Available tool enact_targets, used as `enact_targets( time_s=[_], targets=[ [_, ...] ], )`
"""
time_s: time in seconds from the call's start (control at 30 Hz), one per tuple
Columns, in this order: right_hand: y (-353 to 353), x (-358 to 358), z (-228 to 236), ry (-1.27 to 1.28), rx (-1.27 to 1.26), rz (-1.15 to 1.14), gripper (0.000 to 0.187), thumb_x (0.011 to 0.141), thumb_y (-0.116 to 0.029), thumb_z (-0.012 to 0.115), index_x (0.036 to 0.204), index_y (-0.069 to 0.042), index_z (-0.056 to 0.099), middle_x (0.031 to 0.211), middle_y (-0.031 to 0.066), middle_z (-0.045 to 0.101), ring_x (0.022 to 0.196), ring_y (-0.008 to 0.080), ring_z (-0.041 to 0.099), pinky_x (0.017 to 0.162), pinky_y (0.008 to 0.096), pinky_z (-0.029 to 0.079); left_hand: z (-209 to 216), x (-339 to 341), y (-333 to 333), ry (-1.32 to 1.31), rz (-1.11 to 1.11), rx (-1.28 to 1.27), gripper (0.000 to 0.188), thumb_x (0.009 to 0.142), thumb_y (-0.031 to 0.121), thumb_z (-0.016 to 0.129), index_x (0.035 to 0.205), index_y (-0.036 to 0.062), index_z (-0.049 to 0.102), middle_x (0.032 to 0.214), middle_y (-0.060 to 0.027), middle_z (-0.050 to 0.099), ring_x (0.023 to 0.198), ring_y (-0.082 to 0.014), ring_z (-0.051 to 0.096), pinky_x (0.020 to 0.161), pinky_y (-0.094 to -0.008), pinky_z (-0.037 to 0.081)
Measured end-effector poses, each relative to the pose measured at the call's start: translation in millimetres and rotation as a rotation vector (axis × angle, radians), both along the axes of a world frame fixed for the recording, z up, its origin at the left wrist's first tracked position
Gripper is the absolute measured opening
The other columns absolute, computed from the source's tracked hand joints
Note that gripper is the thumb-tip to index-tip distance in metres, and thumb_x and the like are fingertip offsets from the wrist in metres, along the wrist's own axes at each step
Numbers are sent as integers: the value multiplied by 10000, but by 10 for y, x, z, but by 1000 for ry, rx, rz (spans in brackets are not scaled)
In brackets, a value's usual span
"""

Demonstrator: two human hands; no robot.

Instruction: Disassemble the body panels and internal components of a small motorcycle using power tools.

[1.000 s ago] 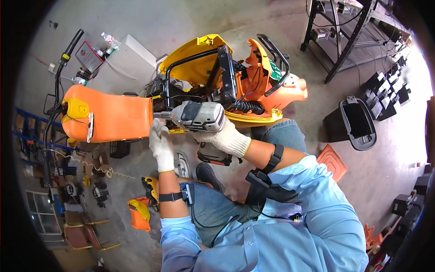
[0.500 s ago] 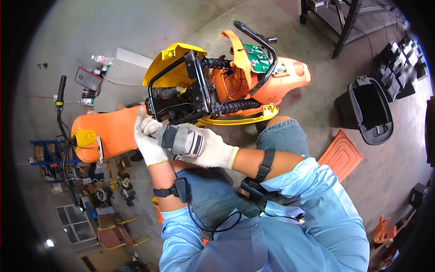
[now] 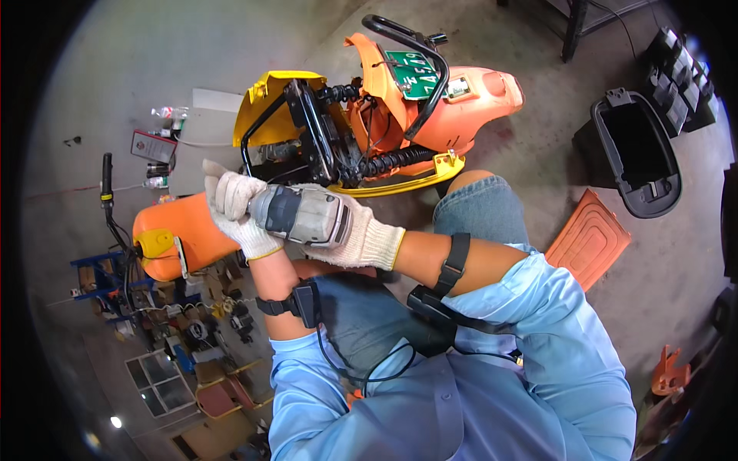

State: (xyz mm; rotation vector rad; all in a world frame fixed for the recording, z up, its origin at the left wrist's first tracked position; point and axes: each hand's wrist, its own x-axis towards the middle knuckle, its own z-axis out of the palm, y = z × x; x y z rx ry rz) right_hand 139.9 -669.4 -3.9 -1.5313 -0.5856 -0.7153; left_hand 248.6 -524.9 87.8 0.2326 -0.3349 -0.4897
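Observation:
My right hand, in a white knit glove, grips a grey and black power drill. The drill's nose points left, toward my other hand. My left hand, gloved too, is closed at the nose, its fingers curled. Whatever lies between those fingers is hidden. Just beyond both hands is a partly stripped orange and yellow scooter, its black frame and coil springs bare. The scooter's orange front panel sits left of and below my left hand.
Right of my knee an orange panel lies on the floor, near a black storage bin. Black boxes stand behind it. Bottles and a framed card are at the left. A handlebar grip sticks out there.
Both hands and the drill have shifted slightly up in the picture, and my left hand also left. The whole scene has shifted a little with the head. My right hand keeps its grip.

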Motion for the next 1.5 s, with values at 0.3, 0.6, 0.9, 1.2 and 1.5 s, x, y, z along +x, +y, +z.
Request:
enact_targets(
  time_s=[0.3, 0.6, 0.9, 1.2, 1.5],
  targets=[
    [21, -186, 2, 353, 321, 522, 473, 1024, -249, 275, 1450, -96, 414, 1451, 104, 493, 1320, 209, 507, 1115, 410, 405, -288, -131, 97, 93, -284, 22, 358, 1073, 302, 412, 1088, 26, 639, 545, 64, 401, 422, -40, 363, 462, -207, 369],
    [173, -127, 18, 255, -244, 114, 703, 773, -228, 803, 1384, -71, 494, 1256, 124, 640, 1140, 245, 651, 974, 341, 512, -394, -519, 183, 237, 201, 328, 368, 1027, 354, 531, 1321, 142, 593, 905, 4, 631, 817, -148, 593, 876, -399, 548],
    [119, -56, -179, 419, -741, -355, 416, 807, -161, 721, 1210, -90, 646, 1139, 108, 674, 1058, 271, 646, 960, 433, 498, -494, -644, 379, -536, 229, 1008, 594, 1059, 467, 408, 1391, -19, 488, 1281, -96, 623, 1218, -194, 569, 1058, -333, 425],
    [281, -193, 474, 722, 167, -58, 592, 706, 92, 673, 1260, -71, 545, 1075, 60, 682, 1030, 223, 663, 862, 370, 561, -608, -615, 862, -561, 532, 1157, 348, 1044, 218, 525, 1307, -10, 530, 1036, -48, 675, 936, -125, 647, 845, -261, 525],
    [944, -158, 252, -13, -310, -2, 433, 854, -164, 606, 1273, -56, 606, 1281, 176, 608, 1210, 338, 556, 1064, 402, 424, -706, -560, 1238, 22, 447, 1074, 546, 1049, 457, 407, 1382, 39, 519, 1136, -98, 671, 948, -230, 628, 898, -377, 506]
  ],
)
